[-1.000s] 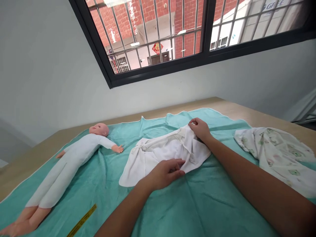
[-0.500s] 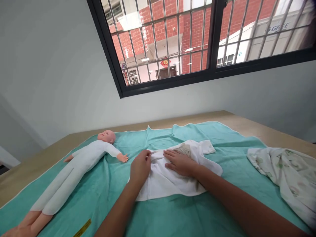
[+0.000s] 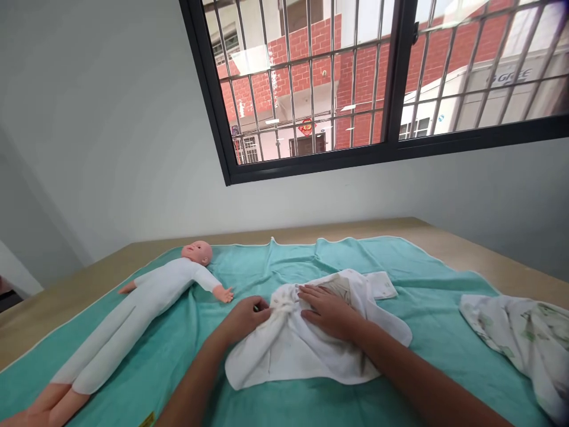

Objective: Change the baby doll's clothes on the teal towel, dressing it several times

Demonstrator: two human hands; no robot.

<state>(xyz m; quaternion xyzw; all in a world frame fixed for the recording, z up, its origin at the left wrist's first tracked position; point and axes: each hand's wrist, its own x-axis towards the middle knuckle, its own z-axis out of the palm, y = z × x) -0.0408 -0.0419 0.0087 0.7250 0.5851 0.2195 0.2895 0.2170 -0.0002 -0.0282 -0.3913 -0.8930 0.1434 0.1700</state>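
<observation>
A white baby garment [image 3: 306, 362] lies on a teal cloth [image 3: 249, 267], its fabric gathered into folds near its left end. My left hand [image 3: 246, 317] is closed at that end, thumb and fingertips pinching the bunched edge. On the garment's upper middle rests my right hand [image 3: 331, 311], flat with fingers stretched out to the left. Beyond it shows a beige-looking inner patch, and a tab with small dots [image 3: 381, 285] sticks out at the upper right. The fabric under my right palm is hidden.
To the left lies a baby doll [image 3: 162, 287] in a white bodysuit, on its back. A white cloth with a green leafy print [image 3: 524, 332] is heaped at the right. The tan tabletop [image 3: 427, 237] ends at the wall, below a barred window [image 3: 306, 83].
My left hand has drawn the garment's left end together into bunched folds. My right hand stays flat on it. The whole view has shifted slightly.
</observation>
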